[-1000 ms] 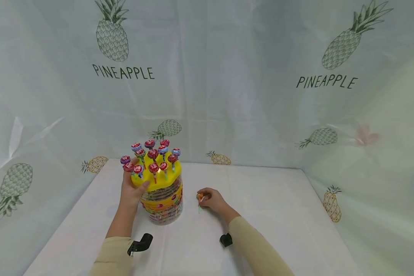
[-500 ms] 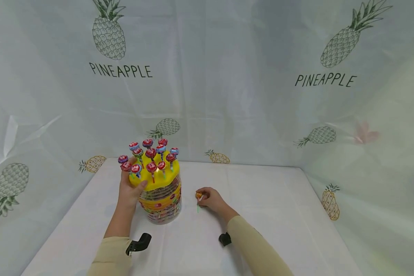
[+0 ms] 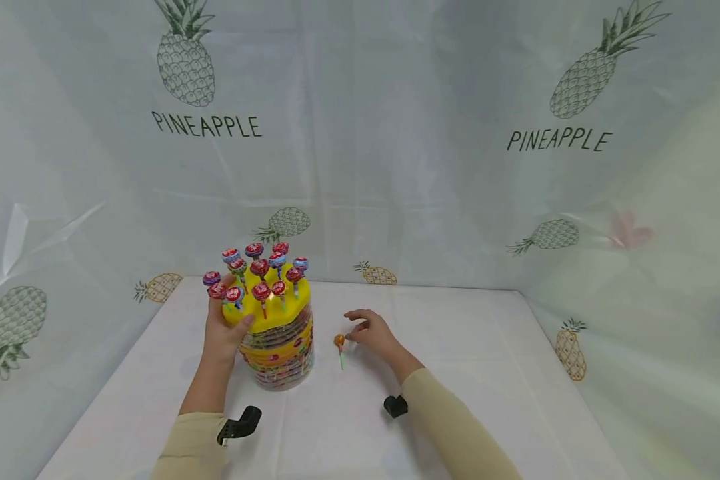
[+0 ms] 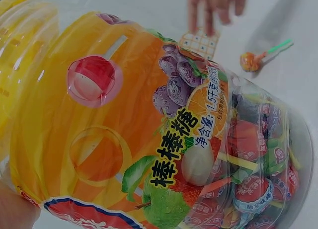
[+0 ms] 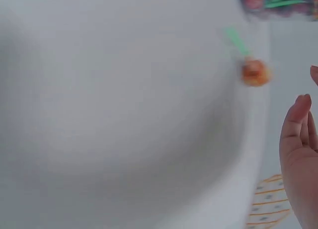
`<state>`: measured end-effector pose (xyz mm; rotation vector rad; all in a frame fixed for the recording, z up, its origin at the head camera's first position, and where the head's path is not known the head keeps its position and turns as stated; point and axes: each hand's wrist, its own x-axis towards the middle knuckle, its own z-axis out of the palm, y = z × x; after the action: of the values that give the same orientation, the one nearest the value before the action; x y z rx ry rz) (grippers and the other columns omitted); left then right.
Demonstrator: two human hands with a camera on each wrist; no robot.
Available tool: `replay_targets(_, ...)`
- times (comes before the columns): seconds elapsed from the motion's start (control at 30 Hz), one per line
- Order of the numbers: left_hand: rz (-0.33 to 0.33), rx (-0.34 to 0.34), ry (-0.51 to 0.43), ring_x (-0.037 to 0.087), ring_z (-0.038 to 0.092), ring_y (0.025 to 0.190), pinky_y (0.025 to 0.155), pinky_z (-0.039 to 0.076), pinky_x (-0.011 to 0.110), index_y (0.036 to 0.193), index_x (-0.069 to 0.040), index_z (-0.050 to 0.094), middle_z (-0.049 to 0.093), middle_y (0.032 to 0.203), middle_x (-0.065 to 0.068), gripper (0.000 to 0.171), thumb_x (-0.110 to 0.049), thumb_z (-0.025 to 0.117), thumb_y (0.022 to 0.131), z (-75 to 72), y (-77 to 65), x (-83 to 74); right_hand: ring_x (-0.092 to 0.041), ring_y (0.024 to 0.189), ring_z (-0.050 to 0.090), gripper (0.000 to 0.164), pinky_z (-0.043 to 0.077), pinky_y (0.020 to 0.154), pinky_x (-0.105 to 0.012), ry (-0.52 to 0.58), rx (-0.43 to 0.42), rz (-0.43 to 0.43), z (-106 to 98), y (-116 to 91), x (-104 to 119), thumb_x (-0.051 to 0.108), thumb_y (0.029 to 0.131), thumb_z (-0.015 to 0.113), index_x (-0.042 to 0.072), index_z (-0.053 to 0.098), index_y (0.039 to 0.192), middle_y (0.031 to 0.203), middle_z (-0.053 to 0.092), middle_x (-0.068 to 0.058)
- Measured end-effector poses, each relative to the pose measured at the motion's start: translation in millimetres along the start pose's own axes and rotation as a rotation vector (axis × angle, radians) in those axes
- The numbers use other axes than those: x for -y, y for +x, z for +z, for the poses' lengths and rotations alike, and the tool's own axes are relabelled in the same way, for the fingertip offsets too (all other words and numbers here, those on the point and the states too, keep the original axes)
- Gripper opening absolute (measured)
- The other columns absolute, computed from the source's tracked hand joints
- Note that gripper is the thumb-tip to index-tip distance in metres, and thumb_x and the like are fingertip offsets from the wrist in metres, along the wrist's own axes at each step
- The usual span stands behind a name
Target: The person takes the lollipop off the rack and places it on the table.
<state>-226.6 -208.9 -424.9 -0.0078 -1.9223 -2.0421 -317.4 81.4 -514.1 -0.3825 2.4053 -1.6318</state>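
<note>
Head view: white table (image 3: 456, 373), pineapple-printed backdrop (image 3: 360, 167); left fingers (image 3: 243, 325) grip jar (image 3: 278, 357), right fingers (image 3: 357, 314) spread near lollipop (image 3: 339, 341).

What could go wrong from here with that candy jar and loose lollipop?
The left grip holds the jar high, by its yellow lid, so a push might tip it. That grip is also close to the upper lollipops and could knock one. The orange lollipop lies loose on the table; the right grip, close beside it, might accidentally roll it.
</note>
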Motion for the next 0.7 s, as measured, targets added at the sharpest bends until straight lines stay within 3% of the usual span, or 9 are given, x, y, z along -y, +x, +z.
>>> replay_targets(0.1,-0.020,-0.004,0.002,0.015,0.040,0.125,0.096,0.041,0.013,0.148,-0.039,0.030,0.034,0.146,0.000,0.070,-0.015,0.066,0.093,-0.9,0.0,-0.1,-0.018,0.091,0.061,0.044,0.052,0.076,-0.029,0.063,-0.017,-0.056,-6.1,-1.0,19.6,0.003,0.087,0.072,0.010,0.061,0.129,0.130,0.055,-0.013)
replay_targets(0.3,0.008,-0.002,0.002,0.017,0.040,0.126,0.096,0.041,0.013,0.149,-0.036,0.030,0.035,0.148,0.004,0.069,-0.016,0.066,0.094,-1.2,0.1,0.2,-0.019,0.095,0.062,0.043,0.055,0.081,-0.031,0.210,-0.032,-0.174,-13.2,-1.8,63.4,0.003,0.085,0.074,0.013,0.064,0.126,0.127,0.058,-0.011)
replay_targets(0.5,0.027,-0.002,0.006,0.017,0.039,0.127,0.096,0.041,0.013,0.150,-0.035,0.031,0.034,0.149,0.003,0.069,-0.016,0.066,0.094,-1.4,2.1,1.0,-0.029,0.107,0.059,0.042,0.055,0.086,-0.033,0.304,0.012,-0.250,-13.8,-7.2,106.7,0.004,0.088,0.072,0.011,0.062,0.128,0.127,0.058,-0.007)
replay_targets(0.7,0.013,-0.010,-0.001,0.017,0.040,0.125,0.095,0.042,0.013,0.148,-0.036,0.032,0.035,0.146,0.002,0.068,-0.016,0.066,0.093,-1.7,2.4,2.1,-0.036,0.119,0.052,0.043,0.051,0.094,-0.037,0.407,0.088,-0.335,-9.4,-9.3,132.7,0.000,0.090,0.068,0.001,0.057,0.131,0.134,0.052,-0.007)
